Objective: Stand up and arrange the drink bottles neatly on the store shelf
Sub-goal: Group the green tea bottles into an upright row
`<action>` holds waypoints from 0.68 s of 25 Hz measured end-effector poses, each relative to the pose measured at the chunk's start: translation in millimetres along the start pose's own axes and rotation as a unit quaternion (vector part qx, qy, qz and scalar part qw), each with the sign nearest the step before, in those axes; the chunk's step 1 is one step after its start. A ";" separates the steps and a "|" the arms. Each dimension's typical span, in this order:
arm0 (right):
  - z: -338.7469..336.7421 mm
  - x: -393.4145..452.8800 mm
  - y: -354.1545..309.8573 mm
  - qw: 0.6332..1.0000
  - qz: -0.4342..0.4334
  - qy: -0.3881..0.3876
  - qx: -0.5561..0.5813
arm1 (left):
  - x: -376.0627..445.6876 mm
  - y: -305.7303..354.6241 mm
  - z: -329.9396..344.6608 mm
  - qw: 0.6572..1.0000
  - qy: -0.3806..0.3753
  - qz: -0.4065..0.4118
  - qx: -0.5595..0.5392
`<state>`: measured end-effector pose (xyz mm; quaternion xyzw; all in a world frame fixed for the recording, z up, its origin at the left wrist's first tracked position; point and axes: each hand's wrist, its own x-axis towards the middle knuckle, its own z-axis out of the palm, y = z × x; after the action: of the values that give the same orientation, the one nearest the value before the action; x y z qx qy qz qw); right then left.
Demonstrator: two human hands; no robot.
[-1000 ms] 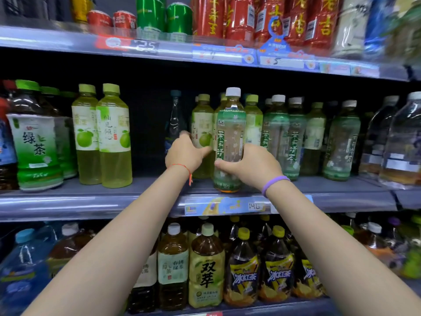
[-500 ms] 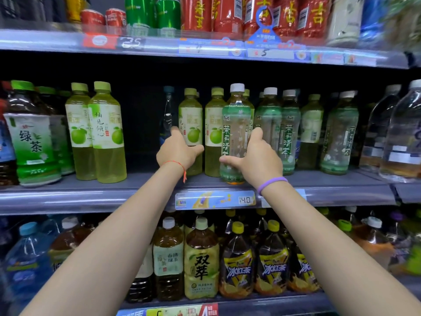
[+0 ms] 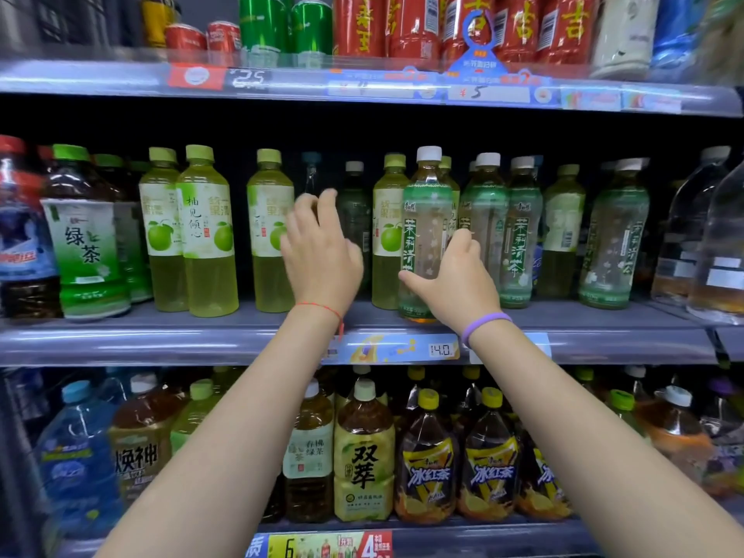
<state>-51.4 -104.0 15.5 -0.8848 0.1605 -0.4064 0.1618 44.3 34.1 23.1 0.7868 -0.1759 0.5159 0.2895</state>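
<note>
- Head view: two bare forearms reach forward to the middle shelf (image 3: 161, 344) of a store drinks display, which is lined with upright bottles.
- The right hand (image 3: 457, 281), with a purple band on the wrist, is wrapped around the lower half of a white-capped jasmine tea bottle (image 3: 426, 219); the thumb lies across its front and the fingers curl around its right side.
- That bottle stands upright at the front edge of the shelf, just above a price tag (image 3: 402, 350).
- Just to its left stands a yellow-green pomelo drink bottle (image 3: 388, 231), and to its right a row of similar green tea bottles (image 3: 519, 235).
- The left hand (image 3: 320, 255), with a thin red string on the wrist, is raised with fingers spread and loosely curled, holding nothing.
- It sits in front of a gap between bottles; motion blur makes it hard to tell whether the fingertips touch the dark bottle (image 3: 356, 211) behind.
- Further left stand more pomelo bottles (image 3: 207, 235).
- The shelf above carries cans (image 3: 263, 22); the shelf below holds large tea bottles (image 3: 364, 453).
</note>
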 end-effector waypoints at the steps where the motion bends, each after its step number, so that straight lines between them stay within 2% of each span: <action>1: -1.2 0.2 2.7 1.000 -0.006 -0.005 0.010 | 4.2 6.9 5.8 0.992 -0.062 -0.041 -0.103; 2: -2.3 0.7 6.1 1.000 -0.010 -0.013 0.021 | 8.4 12.5 13.8 0.964 -0.144 -0.100 -0.201; 3: -3.9 0.8 9.3 0.999 -0.013 -0.024 0.032 | 10.5 15.7 21.9 0.921 -0.226 -0.156 -0.277; 4: -5.2 1.6 13.2 0.998 -0.016 -0.035 0.044 | 9.9 18.2 27.9 0.883 -0.284 -0.190 -0.322; 5: -6.4 2.4 16.2 0.997 -0.017 -0.048 0.058 | 8.0 20.3 31.4 0.863 -0.315 -0.201 -0.340; 6: -6.4 3.4 18.4 0.995 -0.015 -0.060 0.073 | 6.0 21.3 33.6 0.860 -0.324 -0.197 -0.341; 10: -2.8 5.3 21.3 0.992 -0.009 -0.076 0.097 | 1.6 20.7 35.0 0.915 -0.276 -0.161 -0.247; 13: 1.2 5.1 17.3 0.992 -0.012 -0.077 0.095 | -3.2 14.9 22.0 0.962 -0.205 -0.164 -0.071; 15: 4.2 6.7 10.5 0.992 -0.015 -0.080 0.098 | -11.0 8.2 13.7 0.978 -0.146 -0.147 0.031; 17: 9.8 7.7 -0.4 0.993 -0.024 -0.089 0.071 | -18.4 0.1 10.0 0.985 -0.097 -0.117 0.076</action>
<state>-39.1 -105.3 14.8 -0.9072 0.0950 -0.3402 0.2284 43.8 27.2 3.3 0.8680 -0.0701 0.4118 0.2683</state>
